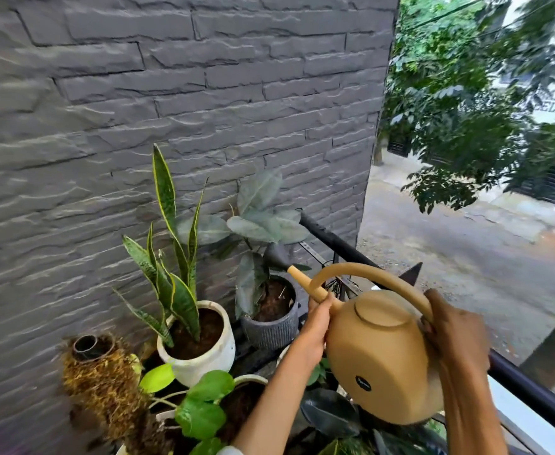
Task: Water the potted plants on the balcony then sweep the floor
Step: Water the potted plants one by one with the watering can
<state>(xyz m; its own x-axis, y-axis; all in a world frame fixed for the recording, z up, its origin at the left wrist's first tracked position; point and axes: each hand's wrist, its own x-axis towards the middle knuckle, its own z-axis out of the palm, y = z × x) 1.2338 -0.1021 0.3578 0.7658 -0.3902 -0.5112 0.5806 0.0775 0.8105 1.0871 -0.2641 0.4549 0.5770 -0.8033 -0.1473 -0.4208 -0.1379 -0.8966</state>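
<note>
At the far left stands a shaggy brown coir-wrapped pole with a dark pipe end, and just right of it a glossy white ceramic pot holding a tall snake plant with yellow-edged blades. Further right, against the grey stone-clad wall, sits a ribbed grey round pot with a dusty broad-leaved plant. In the foreground are green heart-shaped leaves of a low climber.

The tan plastic watering can with a hooped handle is held in the air by 2 hands, right of both pots and near the black balcony railing. The left hand curls round the base of the spout; the right hand grips the rear end of the handle.

The can's long axis runs from the right hand up and leftward along the spout, whose dark rose hangs above the grey pot's soil, among its leaves. The can is tipped toward that pot, though no stream of water can be made out. The left hand is the nearer to the plants. The white pot lies further left, so reaching it would likely call for swinging the spout leftward. Sweeping is not yet begun; no broom shows.
</note>
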